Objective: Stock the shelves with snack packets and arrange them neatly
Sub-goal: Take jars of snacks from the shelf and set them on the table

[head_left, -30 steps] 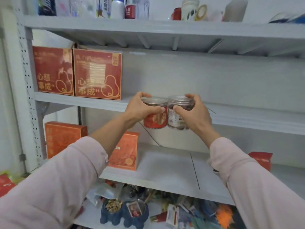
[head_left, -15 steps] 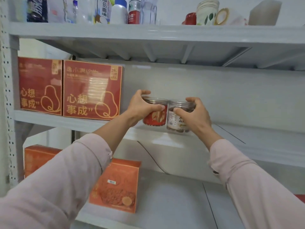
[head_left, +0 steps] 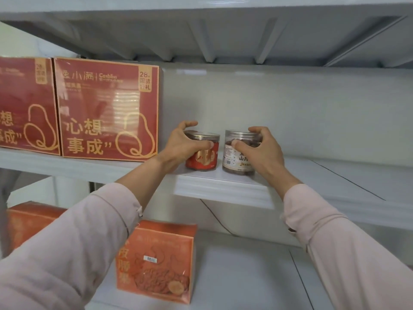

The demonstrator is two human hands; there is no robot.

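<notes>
Two small clear snack jars stand side by side on the middle shelf (head_left: 223, 186). My left hand (head_left: 182, 145) grips the red-labelled jar (head_left: 204, 158) from its left side, thumb across the front. My right hand (head_left: 261, 151) grips the jar of brown snacks with a pale label (head_left: 235, 162) from its right side, fingers over the lid. Both jars sit upright on the shelf board, a narrow gap between them.
Two large red gift boxes (head_left: 107, 110) stand left of the jars on the same shelf. Orange snack boxes (head_left: 156, 262) sit on the shelf below. The upper shelf's underside (head_left: 223, 36) hangs close above. The shelf board extends to the right (head_left: 346, 180).
Both hands carried the jars forward onto the middle shelf and set them down; the jars now stand slightly apart. My view has moved closer to the shelf.
</notes>
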